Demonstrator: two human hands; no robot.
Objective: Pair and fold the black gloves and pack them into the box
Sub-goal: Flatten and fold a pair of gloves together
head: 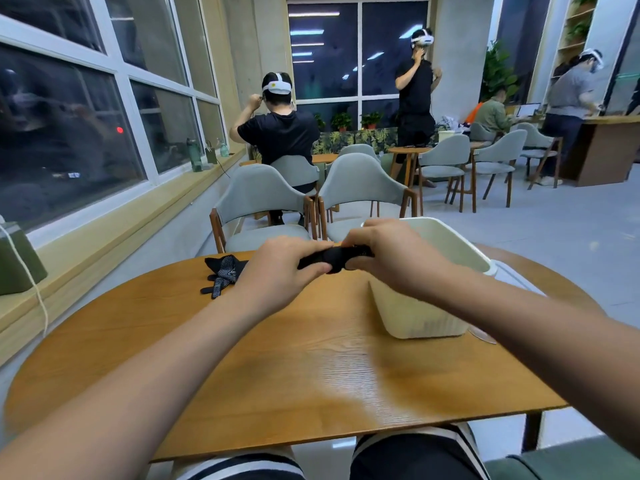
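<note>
A rolled bundle of black gloves (335, 258) is held above the far part of the wooden table (277, 358). My left hand (280, 268) grips its left end and my right hand (388, 258) grips its right end, fingers curled round it. Another black glove pair with grey patterned palms (223, 275) lies flat on the table at the far left. The white plastic box (422, 313) stands at the right of the table, partly behind my right hand; its inside is hidden from here.
Two grey chairs (263, 206) stand just beyond the table's far edge. A window sill with a green object and a white cable (20, 265) runs along the left. Several people with headsets stand or sit farther back among more chairs and tables.
</note>
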